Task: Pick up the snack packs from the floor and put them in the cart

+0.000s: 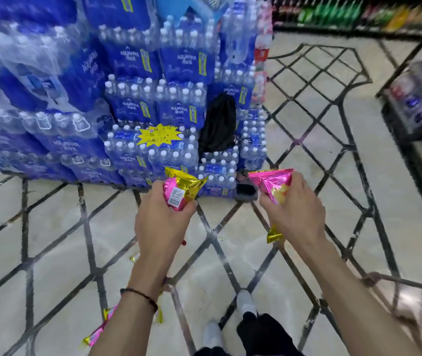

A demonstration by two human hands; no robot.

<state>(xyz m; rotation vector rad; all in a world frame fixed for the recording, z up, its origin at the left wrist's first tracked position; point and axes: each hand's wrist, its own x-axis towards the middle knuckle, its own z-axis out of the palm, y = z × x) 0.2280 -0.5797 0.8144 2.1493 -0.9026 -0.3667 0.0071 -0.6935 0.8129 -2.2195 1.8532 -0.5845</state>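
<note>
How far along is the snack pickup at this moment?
Done: pink packs seem to sit in the cart at the right edge, though blurred. In hand: the left hand holds the first pack and the right hand holds the second pack. Left: both go into the cart, and the floor pack lies by the left forearm.
</note>
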